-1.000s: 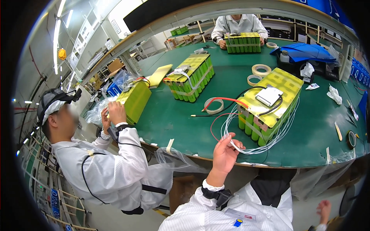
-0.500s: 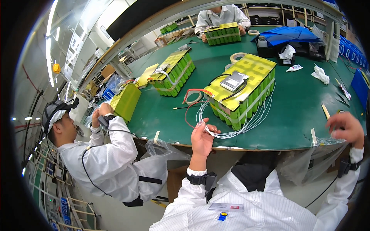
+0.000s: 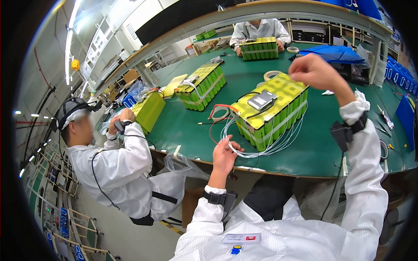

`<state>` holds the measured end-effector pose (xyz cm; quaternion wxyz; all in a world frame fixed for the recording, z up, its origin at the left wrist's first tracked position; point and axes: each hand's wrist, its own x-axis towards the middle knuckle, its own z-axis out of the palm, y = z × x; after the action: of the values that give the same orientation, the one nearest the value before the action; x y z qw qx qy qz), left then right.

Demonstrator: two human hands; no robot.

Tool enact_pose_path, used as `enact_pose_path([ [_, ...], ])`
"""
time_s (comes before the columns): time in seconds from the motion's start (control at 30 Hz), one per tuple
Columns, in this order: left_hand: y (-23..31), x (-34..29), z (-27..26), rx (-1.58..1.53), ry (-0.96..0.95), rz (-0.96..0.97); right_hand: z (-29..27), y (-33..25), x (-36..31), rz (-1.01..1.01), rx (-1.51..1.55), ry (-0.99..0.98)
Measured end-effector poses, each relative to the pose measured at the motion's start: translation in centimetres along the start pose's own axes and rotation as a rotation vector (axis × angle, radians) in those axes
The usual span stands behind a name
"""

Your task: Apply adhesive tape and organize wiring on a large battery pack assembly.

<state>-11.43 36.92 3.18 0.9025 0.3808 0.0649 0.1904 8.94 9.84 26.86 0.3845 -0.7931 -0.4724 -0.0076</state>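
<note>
Left hand (image 3: pixel 224 158) grips white wires (image 3: pixel 254 155) beside the near end of the green battery pack (image 3: pixel 285 92), which lies on the desk (image 3: pixel 187 135), long axis running away rightward, far end nearer the blurred right hand (image 3: pixel 317 74), grip unclear.

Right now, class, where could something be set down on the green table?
Bare: between the thin red wire and leftmost battery; between the white wires and the right sleeve. Crowded: around the left hand, where wires gather.

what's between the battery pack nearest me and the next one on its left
In the head view, a roll of masking tape on green tabletop, plus a red cable and black cable.
</note>
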Motion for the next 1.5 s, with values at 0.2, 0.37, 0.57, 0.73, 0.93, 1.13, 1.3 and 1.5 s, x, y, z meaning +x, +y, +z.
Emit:
enact_pose_path([
  [0.2, 0.2, -0.3, -0.1, -0.060, -0.042, 0.006, 6.5, 0.1, 2.3, -0.150, -0.096, -0.384],
  [0.37, 0.1, -0.7, 0.2, -0.106, -0.079, 0.016, 8.2, -1.0, 3.7, -0.249, -0.166, -0.476],
  [0.57, -0.1, -1.1, 0.2, -0.094, -0.105, 0.012, 9.0, -2.6, 3.2, -0.291, -0.235, -0.439],
  [0.73, 0.1, -1.0, 0.0, -0.174, -0.123, -0.070, 9.3, -5.3, 4.3, -0.238, -0.375, -0.521],
  [0.93, -0.1, -0.6, -0.6, -0.220, -0.184, -0.098, 17.0, -5.6, 8.1, -0.283, -0.369, -0.099],
  [1.13, -0.2, -1.1, -1.2, -0.326, -0.202, -0.133, 18.7, -6.8, 9.0, -0.076, -0.170, -0.246],
  [1.3, 0.0, -1.3, -1.4, -0.431, -0.209, -0.154, 17.8, -6.2, 9.9, 0.107, 0.193, -0.141],
  [1.5, 0.0, -0.6, -1.1, -0.422, -0.204, -0.176, 17.8, -7.6, 11.8, 0.186, -0.238, -0.122],
])
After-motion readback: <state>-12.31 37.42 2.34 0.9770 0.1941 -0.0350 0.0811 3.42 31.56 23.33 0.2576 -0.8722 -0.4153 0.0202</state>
